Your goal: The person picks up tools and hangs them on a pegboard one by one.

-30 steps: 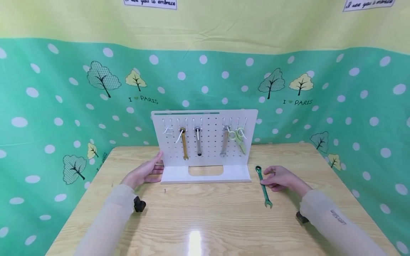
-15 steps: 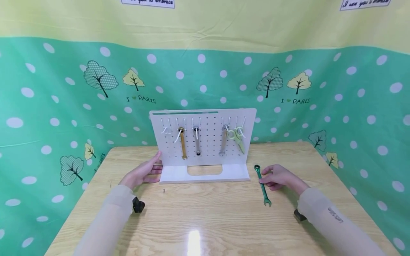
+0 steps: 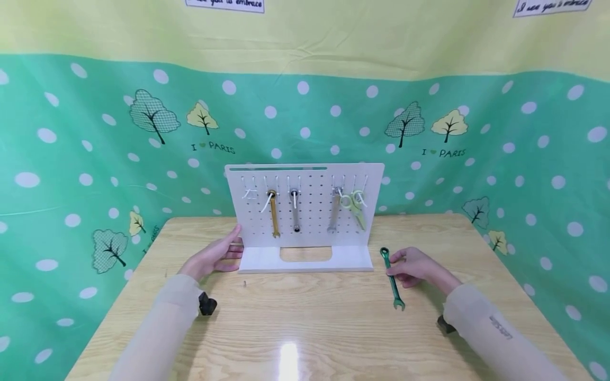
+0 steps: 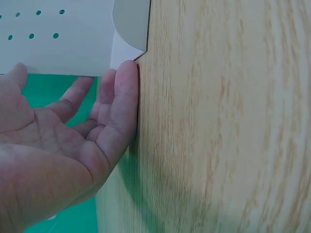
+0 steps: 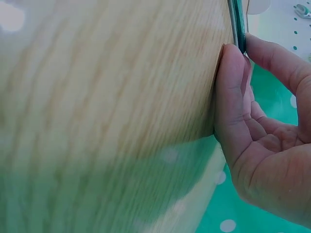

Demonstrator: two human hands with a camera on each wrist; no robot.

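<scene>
- On the wooden table (image 3: 310, 317), your white pegboard stand (image 3: 305, 203) is the landmark: it stands upright at the far middle, and everything below is placed from it.
- Your left hand (image 3: 214, 256) rests at the stand's left edge with fingers straight and relaxed; the left wrist view shows the fingertips (image 4: 127, 73) touching the stand's base corner (image 4: 127, 51), gripping nothing.
- Your right hand (image 3: 414, 266) lies to the right of the stand, its fingers lightly curled against the green wrench (image 3: 392, 278). The right wrist view shows a fingertip (image 5: 233, 56) at the wrench shaft (image 5: 237, 24), with the thumb across from it; I cannot tell whether the pinch has closed.
- That green wrench lies flat on the table just right of the stand's base, ring end toward the stand, open end toward you.
- Compared with a second ago, almost nothing has moved: the wrench lies in the same spot, and both hands keep their places. Only your head has shifted slightly. I judge the pickup has not really started yet.
- Hanging on the stand: a gold wrench (image 3: 274, 214), a steel wrench (image 3: 295, 211), another steel wrench (image 3: 334, 211), and pale green scissors (image 3: 355, 206) furthest right. The white hooks (image 3: 249, 191) at the left end are bare.
</scene>
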